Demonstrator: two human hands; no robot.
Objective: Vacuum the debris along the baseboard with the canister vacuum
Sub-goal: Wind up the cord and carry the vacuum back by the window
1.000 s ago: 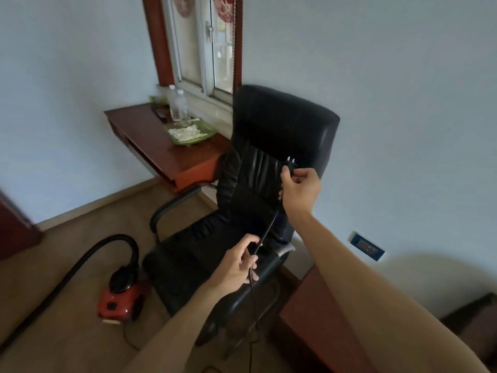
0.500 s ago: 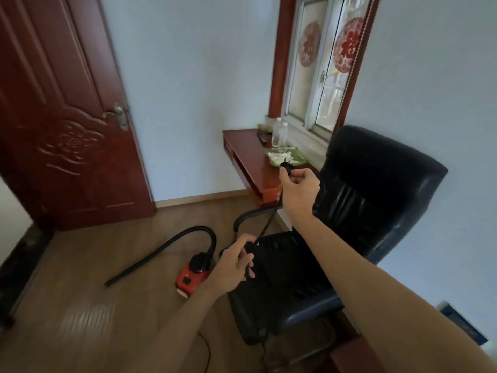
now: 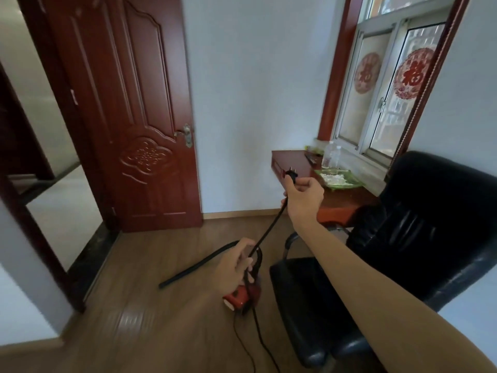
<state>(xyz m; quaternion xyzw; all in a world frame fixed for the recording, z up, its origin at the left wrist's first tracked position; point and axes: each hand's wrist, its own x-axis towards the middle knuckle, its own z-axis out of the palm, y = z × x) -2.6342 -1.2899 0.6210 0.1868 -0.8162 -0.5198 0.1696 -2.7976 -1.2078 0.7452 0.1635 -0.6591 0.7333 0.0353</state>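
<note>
Step in hand: getting power to the machine. I judge the vacuuming itself has not begun, since the plug [image 3: 292, 174] is up in the air, in no socket.
Right hand [image 3: 305, 196]: fingers curled round the power cord [image 3: 268, 230] just under the plug, prongs pointing up, held out in front of the bench [image 3: 290, 160].
Left hand [image 3: 235, 266]: lower down, fingers closed on the same cord, which runs taut between my two hands.
Canister vacuum [image 3: 240, 296]: red body on the wooden floor [image 3: 134, 305], just beside the black chair [image 3: 430, 224] and partly hidden behind my left hand. Its black hose [image 3: 199, 264] lies loose on the floor toward the door [image 3: 145, 130].
Baseboard [image 3: 242, 214]: a pale strip at the foot of the far wall, well apart from the vacuum. I cannot make out any debris along it from here.
Next move: I need a wall socket, and none shows in this view. So I would turn to find one, bring the prongs square to it and push home, keeping slack so the cord does not tug the canister or snag the chair base.
Writing: the red paper-cut [image 3: 412, 74] on the window carries the character 福. A second red one [image 3: 367, 72] to its left is too hazy to read.
Brands: none legible on the vacuum, and the label on the bottle [image 3: 329, 156] is too small to read.
</note>
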